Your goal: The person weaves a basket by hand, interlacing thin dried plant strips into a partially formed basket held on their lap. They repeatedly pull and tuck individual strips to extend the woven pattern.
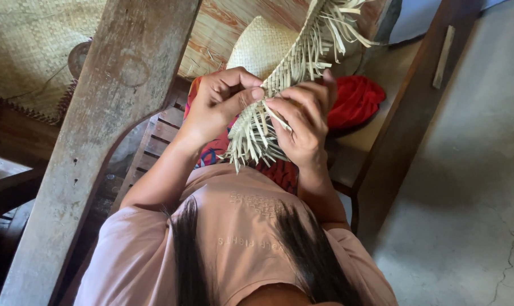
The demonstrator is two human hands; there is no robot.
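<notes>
1. a grey concrete floor fills the right side of the room, cracked near the lower corner.
2. a thick weathered wooden post slants across the left, and behind it a wide woven mat lies flat.
3. a slatted wooden chair sits under the person's arms; a dark wooden frame runs along its right side.
4. a red cloth is bunched on the seat, just right of the hands.
5. a pale woven hat crown rests beyond the hands, near the top.
6. the woven straw strip rises from between the hands toward the upper edge, loose strands fraying at both ends.
7. the left hand pinches the strip's edge between thumb and bent fingers, its grip pressed tight.
8. the right hand curls around the strip's other side, fingers folded over the loose strands, touching the left thumb tip.
</notes>
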